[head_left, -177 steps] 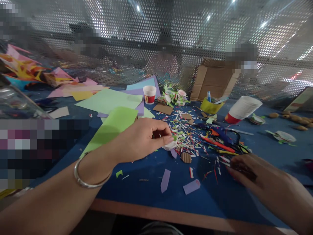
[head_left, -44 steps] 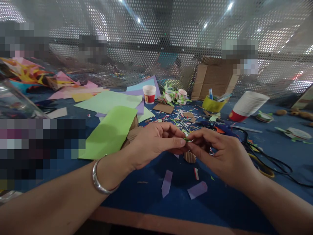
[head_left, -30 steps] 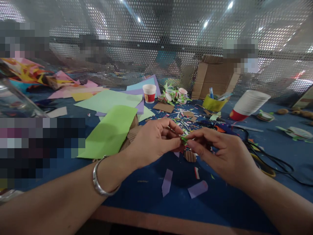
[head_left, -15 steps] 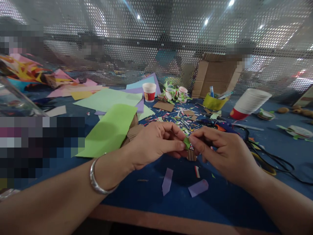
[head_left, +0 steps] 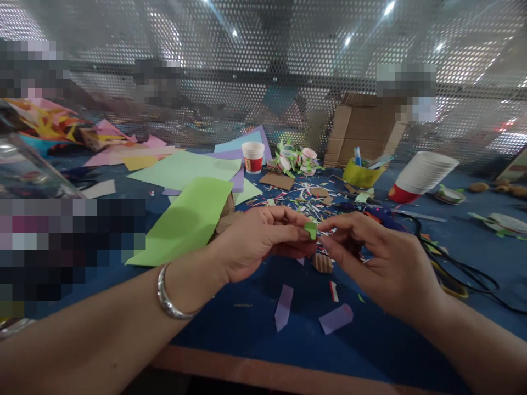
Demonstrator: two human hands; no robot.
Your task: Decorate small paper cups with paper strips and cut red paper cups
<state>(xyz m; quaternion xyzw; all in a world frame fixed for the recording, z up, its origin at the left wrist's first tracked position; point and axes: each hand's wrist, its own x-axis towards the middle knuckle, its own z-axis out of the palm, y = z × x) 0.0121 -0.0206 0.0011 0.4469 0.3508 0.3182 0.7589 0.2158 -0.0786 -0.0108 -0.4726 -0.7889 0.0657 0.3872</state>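
A small piece of green paper is pinched between the thumb and fingers of my left hand. My right hand is just to its right, thumb and index finger a little apart; whether the index fingertip touches the paper I cannot tell. On the table below lie a small corrugated cardboard piece and a red-and-white paper strip. Nearer the table edge are a pointed purple paper strip and a rounded purple paper piece.
Bright green paper lies left of my hands. Paper scraps cover the middle. Behind stand a paper cup, a yellow holder and tilted stacked cups. A black cable runs at right.
My right thumb and index finger have come slightly apart and off the green paper. The paper has turned in my left hand, and the cardboard piece shows more fully.
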